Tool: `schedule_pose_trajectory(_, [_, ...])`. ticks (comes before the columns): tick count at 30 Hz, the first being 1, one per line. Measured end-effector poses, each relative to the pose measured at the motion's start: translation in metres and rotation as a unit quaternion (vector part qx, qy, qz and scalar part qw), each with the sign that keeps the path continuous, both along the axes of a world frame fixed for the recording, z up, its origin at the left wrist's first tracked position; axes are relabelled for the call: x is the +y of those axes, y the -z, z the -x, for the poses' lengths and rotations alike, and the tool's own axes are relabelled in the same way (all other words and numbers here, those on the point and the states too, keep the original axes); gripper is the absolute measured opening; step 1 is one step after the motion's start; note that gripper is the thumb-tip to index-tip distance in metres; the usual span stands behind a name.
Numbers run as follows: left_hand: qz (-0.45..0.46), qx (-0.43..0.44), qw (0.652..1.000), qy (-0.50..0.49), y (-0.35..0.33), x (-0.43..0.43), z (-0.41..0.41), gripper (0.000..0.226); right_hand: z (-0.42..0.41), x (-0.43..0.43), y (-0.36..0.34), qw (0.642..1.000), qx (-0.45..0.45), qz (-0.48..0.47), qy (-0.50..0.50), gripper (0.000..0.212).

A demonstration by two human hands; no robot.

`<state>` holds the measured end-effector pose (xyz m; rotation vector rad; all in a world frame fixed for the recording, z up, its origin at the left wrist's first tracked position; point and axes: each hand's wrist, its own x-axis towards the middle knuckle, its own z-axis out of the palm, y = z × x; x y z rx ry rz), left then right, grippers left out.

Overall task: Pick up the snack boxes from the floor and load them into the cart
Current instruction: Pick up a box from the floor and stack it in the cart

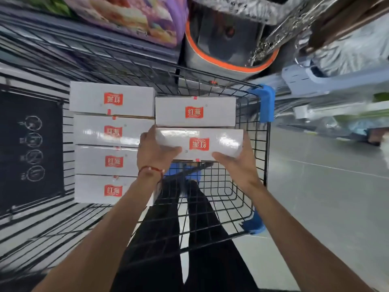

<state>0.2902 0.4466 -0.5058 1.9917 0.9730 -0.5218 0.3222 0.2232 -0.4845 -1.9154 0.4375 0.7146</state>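
Shopping cart (262, 157) | 5 loaded snack boxes (111, 161) inside | 6th snack box (202, 144), at 6 o'clock of the far-right one, clamped between left hand (156, 151) and right hand (235, 165) fingers | floor remainder unseen

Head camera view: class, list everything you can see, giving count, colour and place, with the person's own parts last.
snack boxes: six, white with red logos; four in a column on the cart's left, one far right, one held
held box: one, white, next to the far-right box
cart: one, black wire with blue corners, centre
black panel: one, white circle icons, left
purple package: one, top left
grey container: one, orange band, top centre
floor: grey, right
bracelet: one, red, left wrist
legs: two, dark trousers, bottom centre
left hand: grips held box's left end
right hand: grips its right end
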Motion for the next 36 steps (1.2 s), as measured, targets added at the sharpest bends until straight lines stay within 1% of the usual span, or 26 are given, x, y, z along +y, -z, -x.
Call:
schedule_pose_trajectory(1, [-0.012, 0.008, 1.000, -0.003, 0.003, -0.001, -0.001, 0.091, -0.001, 0.003, 0.005, 1.000, 0.003, -0.001, 0.002, 0.089])
schedule_pose_trajectory(4, [-0.035, -0.010, 0.999, 0.000, 0.010, -0.008, 0.000, 0.088, -0.007, 0.008, 0.018, 1.000, 0.007, -0.003, 0.007, 0.086])
schedule_pose_trajectory(6, [-0.029, -0.026, 0.999, 0.003, 0.013, -0.010, 0.005, 0.085, -0.011, 0.009, 0.024, 1.000, 0.014, -0.009, 0.016, 0.082])
schedule_pose_trajectory(10, [-0.014, -0.054, 0.998, 0.022, 0.020, -0.005, 0.014, 0.086, -0.014, 0.008, 0.029, 1.000, 0.021, -0.010, 0.018, 0.080])
schedule_pose_trajectory(12, [0.008, -0.056, 0.998, 0.001, 0.019, -0.002, 0.016, 0.085, -0.013, 0.007, 0.030, 0.999, 0.024, -0.011, 0.019, 0.082])
schedule_pose_trajectory(15, [0.004, -0.074, 0.996, -0.044, 0.009, -0.003, 0.020, 0.075, -0.013, 0.006, 0.032, 0.999, 0.035, -0.003, 0.009, 0.085])
schedule_pose_trajectory(17, [-0.013, -0.069, 0.996, -0.053, 0.000, -0.003, 0.025, 0.064, -0.013, 0.007, 0.034, 0.999, 0.050, 0.004, -0.003, 0.086])
schedule_pose_trajectory(19, [-0.009, -0.049, 0.997, -0.056, -0.006, -0.001, 0.030, 0.055, -0.013, 0.008, 0.036, 0.998, 0.063, 0.008, -0.006, 0.084])
schedule_pose_trajectory(22, [0.034, 0.037, 0.997, -0.063, -0.007, 0.003, 0.035, 0.045, -0.011, 0.010, 0.036, 0.997, 0.076, 0.015, 0.003, 0.082])
schedule_pose_trajectory(24, [0.068, 0.104, 0.989, -0.077, -0.005, 0.005, 0.038, 0.046, -0.008, 0.012, 0.035, 0.996, 0.082, 0.018, 0.018, 0.079])
schedule_pose_trajectory(26, [0.107, 0.142, 0.979, -0.101, -0.002, 0.005, 0.040, 0.049, -0.004, 0.012, 0.036, 0.996, 0.085, 0.019, 0.029, 0.075])
schedule_pose_trajectory(27, [0.136, 0.142, 0.972, -0.128, -0.001, 0.004, 0.040, 0.051, -0.002, 0.013, 0.037, 0.996, 0.085, 0.018, 0.030, 0.073])
schedule_pose_trajectory(29, [0.189, 0.116, 0.954, -0.202, 0.002, 0.003, 0.038, 0.055, 0.000, 0.012, 0.041, 0.996, 0.084, 0.016, 0.033, 0.072])
schedule_pose_trajectory(32, [0.228, 0.072, 0.929, -0.281, 0.009, 0.003, 0.034, 0.055, 0.001, 0.012, 0.045, 0.995, 0.084, 0.006, 0.046, 0.071])
schedule_pose_trajectory(34, [0.231, 0.062, 0.924, -0.299, 0.010, 0.001, 0.035, 0.056, 0.001, 0.012, 0.046, 0.996, 0.082, 0.006, 0.046, 0.070])
schedule_pose_trajectory(36, [0.217, 0.054, 0.933, -0.282, 0.008, -0.001, 0.039, 0.057, 0.002, 0.012, 0.046, 0.996, 0.075, 0.008, 0.049, 0.070])
